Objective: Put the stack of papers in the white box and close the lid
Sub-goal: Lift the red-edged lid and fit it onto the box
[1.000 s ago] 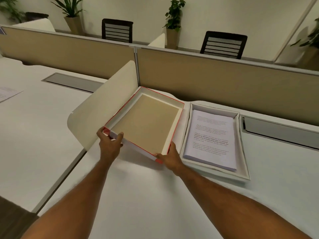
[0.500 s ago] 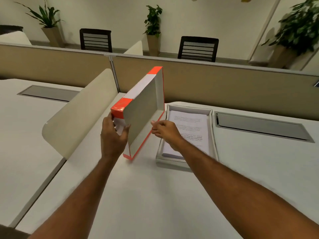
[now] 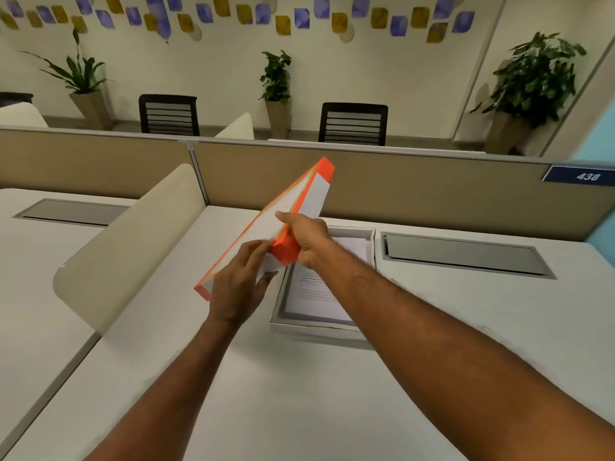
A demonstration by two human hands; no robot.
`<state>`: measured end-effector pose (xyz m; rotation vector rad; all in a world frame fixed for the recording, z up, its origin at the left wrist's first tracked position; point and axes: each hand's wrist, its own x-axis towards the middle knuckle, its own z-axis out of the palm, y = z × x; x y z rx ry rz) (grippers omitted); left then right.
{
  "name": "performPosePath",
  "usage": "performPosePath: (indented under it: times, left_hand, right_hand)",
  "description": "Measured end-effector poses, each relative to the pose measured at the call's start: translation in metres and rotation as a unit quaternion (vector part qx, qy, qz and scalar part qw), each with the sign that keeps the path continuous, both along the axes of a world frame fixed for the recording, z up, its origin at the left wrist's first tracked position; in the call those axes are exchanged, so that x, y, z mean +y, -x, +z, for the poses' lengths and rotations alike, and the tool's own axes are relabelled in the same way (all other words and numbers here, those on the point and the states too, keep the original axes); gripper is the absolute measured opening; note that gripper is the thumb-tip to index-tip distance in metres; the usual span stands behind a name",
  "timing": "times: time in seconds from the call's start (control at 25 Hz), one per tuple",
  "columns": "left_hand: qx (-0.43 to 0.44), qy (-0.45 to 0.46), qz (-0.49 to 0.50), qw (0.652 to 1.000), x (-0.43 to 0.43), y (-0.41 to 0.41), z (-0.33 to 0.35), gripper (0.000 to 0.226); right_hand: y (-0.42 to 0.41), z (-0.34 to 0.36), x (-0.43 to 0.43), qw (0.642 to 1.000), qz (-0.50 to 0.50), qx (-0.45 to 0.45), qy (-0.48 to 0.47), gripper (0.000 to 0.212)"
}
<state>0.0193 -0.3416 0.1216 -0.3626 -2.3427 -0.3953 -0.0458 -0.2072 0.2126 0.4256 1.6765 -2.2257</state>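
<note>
The lid (image 3: 301, 207), white with orange edges and corners, is held up in the air, tilted steeply, with its long axis running from low on the left to high on the right, the top corner standing against the partition behind. It hangs just to the left of and above the white box (image 3: 319, 324), which lies flat on the worktop (image 3: 299, 400) with its long axis running away from the person. The stack of papers (image 3: 312, 294) already sits inside the box, printed side up, partly hidden by the right forearm.

Both hands are closed on the lid. The left hand (image 3: 239, 284) grips the lower near edge, fingers wrapped around it; the right hand (image 3: 304, 236) clasps the near orange corner, thumb on the white face. The right hand is directly over the box, so it is the nearer one; the left is off to the box's left side.

As I judge it, the papers step is done and what is left is to bring the lid over to the right, level it with its hollow side down, line its long axis up with the box's, and lower it squarely.

Counted: one lid, one box, one stack of papers, two hands. Farther out, one curved cream divider (image 3: 129, 247) stands to the left, and two grey cable trays are set in the worktops.
</note>
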Motion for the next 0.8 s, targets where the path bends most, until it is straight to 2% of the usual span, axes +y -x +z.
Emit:
performPosePath:
  times: [0.08, 0.16, 0.24, 0.28, 0.32, 0.36, 0.44, 0.48, 0.52, 0.64, 0.8]
  left_hand:
    - [-0.051, -0.006, -0.046, 0.998, 0.006, 0.003, 0.007, 0.064]
    - [-0.093, -0.090, -0.048, 0.990, 0.000, 0.010, 0.014, 0.056]
    - [-0.150, -0.209, 0.036, 0.966, -0.018, 0.022, 0.017, 0.055]
    - [-0.195, -0.261, 0.087, 0.941, -0.029, 0.028, 0.017, 0.056]
    - [-0.249, -0.328, 0.117, 0.904, -0.041, 0.033, 0.017, 0.054]
    - [-0.302, -0.421, 0.106, 0.849, -0.049, 0.036, 0.014, 0.049]
    - [-0.384, -0.598, 0.006, 0.703, -0.052, 0.039, 0.007, 0.042]
    - [-0.404, -0.634, -0.035, 0.658, -0.048, 0.038, 0.002, 0.041]
    - [-0.414, -0.646, -0.057, 0.639, -0.042, 0.037, -0.003, 0.039]
    - [-0.404, -0.658, -0.090, 0.629, -0.018, 0.038, -0.014, 0.027]
    - [-0.412, -0.608, -0.098, 0.672, 0.003, 0.047, -0.029, 0.024]
  right_hand:
    - [0.001, -0.007, 0.018, 0.999, -0.030, 0.006, -0.024, 0.053]
    - [0.006, -0.010, 0.042, 0.998, -0.054, 0.006, -0.009, 0.050]
    - [0.008, -0.014, 0.069, 0.998, -0.061, 0.002, 0.015, 0.042]
    - [0.007, -0.016, 0.082, 0.998, -0.056, -0.001, 0.026, 0.036]
    - [0.006, -0.020, 0.093, 0.998, -0.047, -0.004, 0.032, 0.032]
    - [0.005, -0.025, 0.104, 0.999, -0.036, -0.004, 0.035, 0.031]
    - [0.004, -0.037, 0.122, 0.999, -0.017, -0.007, 0.039, 0.034]
    - [0.004, -0.043, 0.129, 0.999, -0.012, -0.010, 0.042, 0.034]
    - [0.003, -0.049, 0.135, 0.999, -0.011, -0.011, 0.041, 0.033]
    - [0.003, -0.068, 0.155, 0.999, -0.023, -0.008, -0.022, 0.032]
    - [0.004, -0.095, 0.172, 0.991, -0.008, -0.028, -0.130, 0.038]
